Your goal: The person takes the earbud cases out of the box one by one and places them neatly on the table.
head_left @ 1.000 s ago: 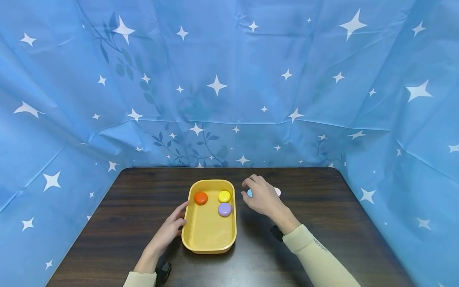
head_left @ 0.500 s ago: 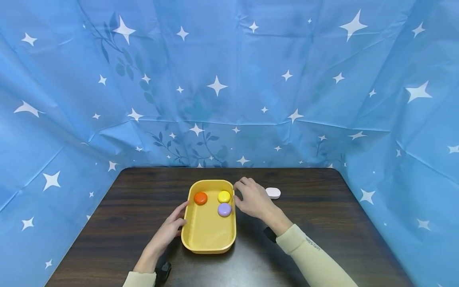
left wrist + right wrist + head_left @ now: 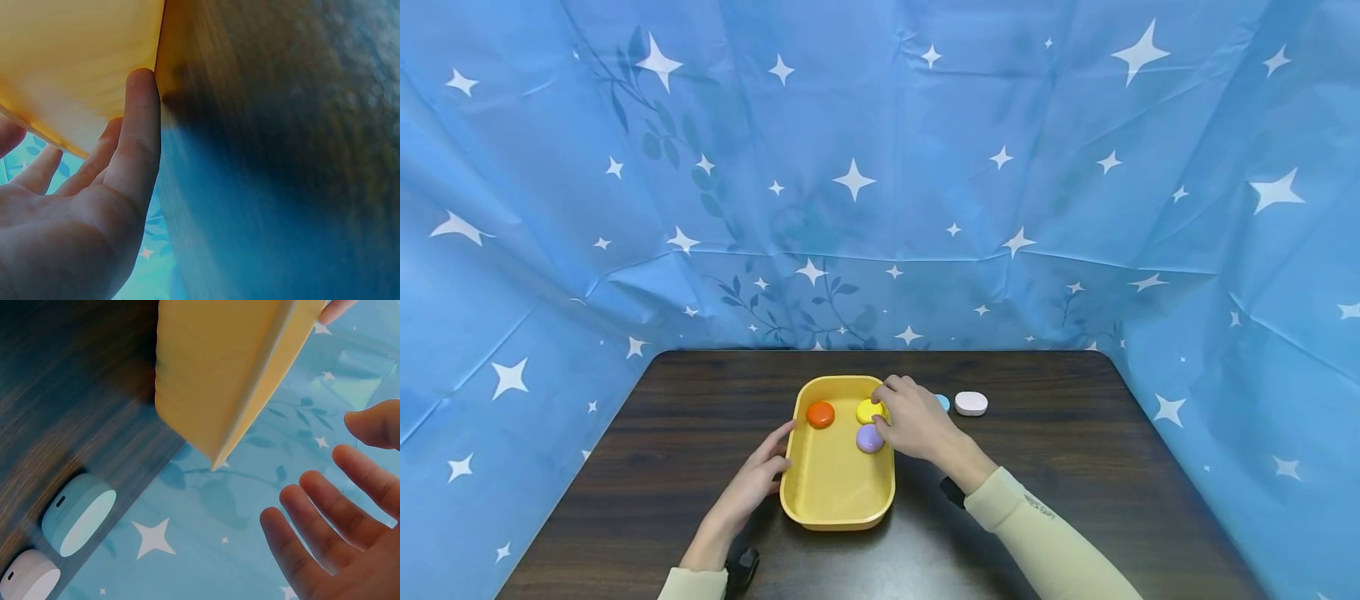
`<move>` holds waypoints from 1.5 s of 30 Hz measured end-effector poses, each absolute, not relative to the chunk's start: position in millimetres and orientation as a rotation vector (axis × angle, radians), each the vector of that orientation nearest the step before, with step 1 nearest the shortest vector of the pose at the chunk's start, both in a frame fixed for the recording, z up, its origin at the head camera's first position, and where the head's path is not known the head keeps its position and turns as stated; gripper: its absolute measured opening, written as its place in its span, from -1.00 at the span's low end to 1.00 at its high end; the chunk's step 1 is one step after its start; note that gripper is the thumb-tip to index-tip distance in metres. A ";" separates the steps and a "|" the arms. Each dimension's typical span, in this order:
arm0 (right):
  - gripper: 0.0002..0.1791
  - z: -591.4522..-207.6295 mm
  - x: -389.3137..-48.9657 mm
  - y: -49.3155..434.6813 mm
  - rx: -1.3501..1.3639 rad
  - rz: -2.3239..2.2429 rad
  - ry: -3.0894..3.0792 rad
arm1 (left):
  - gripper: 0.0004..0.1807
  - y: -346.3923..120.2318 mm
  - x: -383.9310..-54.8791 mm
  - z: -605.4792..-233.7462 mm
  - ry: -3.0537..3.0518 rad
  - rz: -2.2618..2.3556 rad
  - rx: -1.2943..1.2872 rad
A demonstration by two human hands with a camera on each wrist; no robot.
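A yellow rectangular bin with rounded corners stands on the table. My left hand rests its extended fingers against the bin's left wall; the left wrist view shows the thumb straight along that wall. My right hand hovers over the bin's right rim, fingers spread and loosely bent; the right wrist view shows them holding nothing. Inside the bin lie three glossy round pieces: orange, yellow and purple. My right fingers partly cover the yellow and purple ones in the head view.
Right of the bin sit a light-blue rounded case, partly hidden by my right hand in the head view, and a white oval case. Each shows a small dark slot. A blue star-printed curtain surrounds the dark wooden table.
My right hand has moved left from over the light-blue case to above the bin's right rim, uncovering the white case and part of the blue one. My left hand and the bin stay put.
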State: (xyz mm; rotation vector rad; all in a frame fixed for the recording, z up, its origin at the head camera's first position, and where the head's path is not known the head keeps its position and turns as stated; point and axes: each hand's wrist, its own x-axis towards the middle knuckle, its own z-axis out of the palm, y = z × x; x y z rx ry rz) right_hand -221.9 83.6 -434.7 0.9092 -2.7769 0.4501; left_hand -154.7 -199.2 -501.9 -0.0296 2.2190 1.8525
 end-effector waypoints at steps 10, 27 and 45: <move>-0.72 -436.9 -222.6 75.9 0.980 0.437 -2.776 | -0.33 -199.7 -155.1 -501.2 2.216 1.848 -0.012; -0.75 -447.7 -228.4 57.3 1.071 0.376 -2.779 | -0.33 -200.2 -154.5 -502.6 2.209 1.848 -0.003; -0.76 -465.4 -232.8 42.0 1.103 0.209 -2.868 | -0.32 -199.0 -154.3 -501.9 2.209 1.860 -0.029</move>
